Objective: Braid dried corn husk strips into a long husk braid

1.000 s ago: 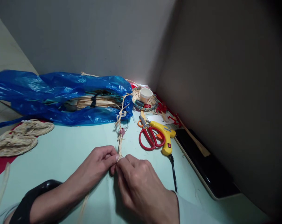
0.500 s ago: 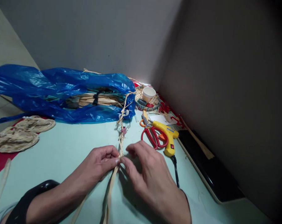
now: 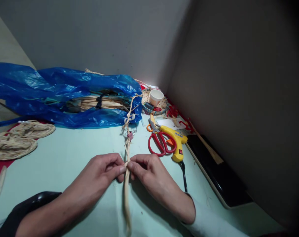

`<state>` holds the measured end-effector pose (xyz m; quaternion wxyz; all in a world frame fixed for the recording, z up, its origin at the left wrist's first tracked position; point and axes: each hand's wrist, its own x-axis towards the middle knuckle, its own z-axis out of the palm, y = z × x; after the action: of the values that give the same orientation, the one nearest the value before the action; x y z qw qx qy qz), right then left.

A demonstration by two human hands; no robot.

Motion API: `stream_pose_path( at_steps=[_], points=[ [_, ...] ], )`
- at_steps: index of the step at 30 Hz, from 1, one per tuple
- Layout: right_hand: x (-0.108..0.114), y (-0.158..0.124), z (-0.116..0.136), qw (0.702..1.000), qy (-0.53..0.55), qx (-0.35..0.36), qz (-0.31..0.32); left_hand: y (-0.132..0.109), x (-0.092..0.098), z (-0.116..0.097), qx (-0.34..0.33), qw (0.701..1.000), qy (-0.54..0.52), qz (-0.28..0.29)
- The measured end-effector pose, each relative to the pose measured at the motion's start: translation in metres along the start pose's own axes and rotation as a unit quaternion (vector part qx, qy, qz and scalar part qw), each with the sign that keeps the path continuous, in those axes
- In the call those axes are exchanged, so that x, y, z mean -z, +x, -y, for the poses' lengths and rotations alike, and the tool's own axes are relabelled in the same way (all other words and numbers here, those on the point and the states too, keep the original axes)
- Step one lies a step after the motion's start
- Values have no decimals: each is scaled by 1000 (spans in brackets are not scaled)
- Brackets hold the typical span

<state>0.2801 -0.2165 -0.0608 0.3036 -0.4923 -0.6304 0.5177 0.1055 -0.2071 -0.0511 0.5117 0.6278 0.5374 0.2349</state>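
Observation:
A pale braid of dried plant strips (image 3: 128, 148) runs from the blue bag toward me down the middle of the table. My left hand (image 3: 106, 168) pinches it from the left between thumb and fingers. From the right, my right hand (image 3: 149, 172) pinches the same spot, the fingertips of both hands almost meeting. A loose strip (image 3: 126, 200) hangs from the pinch toward the table's near side. Just beyond the hands, a small pinkish clip (image 3: 131, 135) lies against the braid.
A blue plastic bag (image 3: 65, 118) holds bundled dried strips (image 3: 107, 103). Red-handled scissors (image 3: 161, 143) and a yellow glue gun (image 3: 177, 144) lie to the right, beside a black tablet-like slab (image 3: 218, 174). A white cup (image 3: 156, 97) stands in a woven basket (image 3: 149, 112). Woven soles (image 3: 18, 144) lie left.
My right hand has closed from a looser, raised pose into a pinch on the braid. The loose strip has swung right and hangs straighter. The view has shifted slightly.

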Motion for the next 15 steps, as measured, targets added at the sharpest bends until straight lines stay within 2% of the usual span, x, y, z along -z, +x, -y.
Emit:
stream_pose_path(
  at_steps=[5, 7, 9, 11, 13, 15],
  points=[
    [-2, -2, 0, 998, -48, 25, -34, -7, 1, -2, 2, 997, 70, -16],
    [-3, -3, -1, 997, -47, 38, -40, -13, -3, -4, -22, 992, 124, -25],
    [-4, -3, -1, 998, -23, 48, -34, -20, -10, -4, -84, 978, 186, -42],
    [-4, -3, 1, 998, 11, 50, -21, -24, -17, 0, -178, 952, 245, -50],
    [-3, -3, 3, 998, 55, 42, -1, -26, -24, 7, -282, 911, 297, -55],
    [-2, -4, 6, 995, 95, 23, 9, -27, -28, 13, -353, 865, 348, -74]
  ],
)
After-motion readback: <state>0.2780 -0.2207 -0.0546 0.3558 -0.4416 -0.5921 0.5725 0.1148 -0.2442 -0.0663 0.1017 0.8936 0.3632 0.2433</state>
